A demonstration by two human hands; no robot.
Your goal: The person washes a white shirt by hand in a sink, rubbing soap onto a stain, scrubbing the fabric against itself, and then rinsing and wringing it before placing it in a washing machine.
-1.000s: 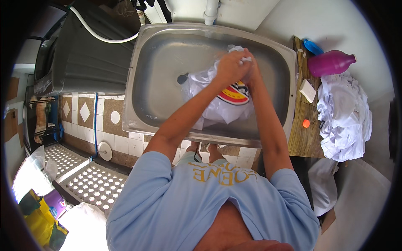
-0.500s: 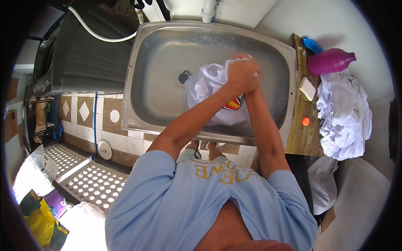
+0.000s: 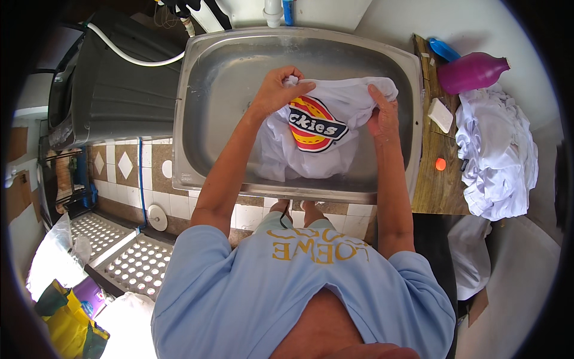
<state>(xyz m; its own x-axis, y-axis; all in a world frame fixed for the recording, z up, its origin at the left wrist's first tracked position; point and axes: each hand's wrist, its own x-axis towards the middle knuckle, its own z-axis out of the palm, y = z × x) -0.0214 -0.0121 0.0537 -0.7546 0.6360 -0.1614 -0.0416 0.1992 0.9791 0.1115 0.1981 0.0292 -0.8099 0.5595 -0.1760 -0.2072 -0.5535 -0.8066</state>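
Note:
A white shirt with a red, yellow and dark blue printed emblem is spread between my hands over the metal sink. My left hand pinches its upper edge on the left, thumb across the cloth beside the emblem. Gripping the rolled edge on the right is my right hand, with its thumb on top. Below the emblem, the rest of the cloth hangs bunched onto the sink bottom. The fingertips behind the fabric are hidden.
A wooden board right of the sink carries a white soap bar, an orange cap and a purple bottle. White laundry is heaped beside them. A dark grey appliance stands to the left.
My hands, pressed together on the bunched shirt before, have moved apart, the left one leftward and the right one to the right. The shirt is now opened out, showing its emblem.

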